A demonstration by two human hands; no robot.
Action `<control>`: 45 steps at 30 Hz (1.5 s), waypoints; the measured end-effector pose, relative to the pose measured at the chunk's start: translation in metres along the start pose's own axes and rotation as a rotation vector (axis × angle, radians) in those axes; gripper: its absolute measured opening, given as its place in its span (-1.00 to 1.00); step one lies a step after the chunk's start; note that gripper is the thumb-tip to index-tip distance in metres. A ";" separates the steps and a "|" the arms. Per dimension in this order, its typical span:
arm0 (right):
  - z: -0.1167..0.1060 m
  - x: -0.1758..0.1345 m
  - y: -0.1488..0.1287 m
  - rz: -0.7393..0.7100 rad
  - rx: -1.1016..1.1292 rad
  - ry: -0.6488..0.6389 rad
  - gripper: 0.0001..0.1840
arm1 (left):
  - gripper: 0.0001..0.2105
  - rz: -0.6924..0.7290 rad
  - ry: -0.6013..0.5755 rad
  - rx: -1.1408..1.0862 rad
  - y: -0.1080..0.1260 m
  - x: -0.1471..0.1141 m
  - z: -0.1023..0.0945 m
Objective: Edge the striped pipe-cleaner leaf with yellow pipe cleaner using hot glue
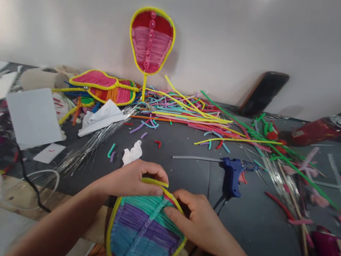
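A rounded panel [140, 243], striped teal, purple and blue and edged in yellow, is held tilted at the table's front edge. It looks made of rows of fuzzy pipe cleaners, with a twisted strip down its middle. My left hand [134, 178] is closed at its top edge, pinching a yellow pipe cleaner [151, 181] whose free end sticks out to the right. With thumb and fingers, my right hand [197, 219] grips the panel's upper right rim. The left fingertips are partly hidden behind the yellow strand.
A blue glue gun [232, 178] lies to the right, a glue stick protruding. Loose pipe cleaners [191, 116] are heaped behind. A pink, yellow-edged panel [151, 44] stands against the wall. A phone [265, 93], red can [320, 130] and white card [35, 117] are around.
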State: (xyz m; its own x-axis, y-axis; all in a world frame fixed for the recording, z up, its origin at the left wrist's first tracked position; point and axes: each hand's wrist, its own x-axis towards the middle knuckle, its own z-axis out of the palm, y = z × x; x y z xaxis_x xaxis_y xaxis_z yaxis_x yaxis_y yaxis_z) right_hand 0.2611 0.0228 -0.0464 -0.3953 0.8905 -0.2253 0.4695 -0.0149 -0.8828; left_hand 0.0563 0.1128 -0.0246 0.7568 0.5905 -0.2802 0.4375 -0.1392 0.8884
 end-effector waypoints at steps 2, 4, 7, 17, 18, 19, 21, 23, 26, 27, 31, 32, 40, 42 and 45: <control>0.000 0.000 0.000 0.003 -0.001 0.001 -0.83 | -0.83 0.028 0.005 0.062 0.001 -0.001 0.001; 0.000 0.000 0.000 0.006 0.006 0.002 -0.82 | -0.83 0.080 0.014 0.152 0.002 -0.002 0.002; 0.000 0.001 -0.001 -0.001 0.021 0.014 -0.82 | -0.80 0.179 0.020 0.285 0.003 -0.004 0.003; 0.006 0.001 0.003 -0.089 0.127 0.322 -0.83 | -0.81 0.243 0.017 0.318 0.003 -0.004 0.003; 0.007 0.002 0.003 -0.112 0.113 0.358 -0.87 | -0.81 0.238 0.018 0.313 0.003 -0.004 0.004; 0.009 0.003 0.002 -0.136 0.100 0.382 -0.90 | -0.81 0.231 0.017 0.311 0.003 -0.004 0.004; 0.011 0.004 0.001 -0.179 0.083 0.409 -0.91 | -0.81 0.219 0.014 0.312 0.003 -0.004 0.006; 0.014 0.006 0.000 -0.207 0.077 0.423 -0.92 | -0.81 0.213 0.016 0.319 0.003 -0.004 0.007; 0.017 0.006 0.001 -0.219 0.076 0.439 -0.94 | -0.80 0.221 0.022 0.326 0.002 -0.004 0.007; 0.018 0.006 0.001 -0.210 0.076 0.441 -0.94 | -0.80 0.224 0.025 0.328 0.002 -0.004 0.007; 0.019 0.007 0.000 -0.109 0.120 0.426 -0.96 | -0.81 0.224 0.022 0.322 0.001 -0.004 0.007; 0.019 0.008 -0.001 -0.082 0.145 0.416 -0.96 | -0.81 0.222 0.019 0.319 0.001 -0.004 0.008; 0.018 0.008 -0.005 0.007 0.316 0.349 -0.93 | -0.87 0.137 0.030 0.287 0.002 -0.004 0.009; 0.018 0.008 -0.006 0.006 0.311 0.349 -0.93 | -0.88 0.125 0.035 0.293 0.003 -0.004 0.009; 0.018 0.008 -0.005 -0.005 0.299 0.351 -0.93 | -0.86 0.165 0.038 0.308 0.004 -0.003 0.009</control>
State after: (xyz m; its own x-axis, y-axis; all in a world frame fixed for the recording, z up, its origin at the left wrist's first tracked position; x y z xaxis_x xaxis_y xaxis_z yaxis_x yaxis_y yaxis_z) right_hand 0.2412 0.0221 -0.0511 -0.0816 0.9903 -0.1126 0.1993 -0.0945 -0.9754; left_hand 0.0603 0.1030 -0.0234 0.8134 0.5684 -0.1235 0.4415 -0.4651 0.7673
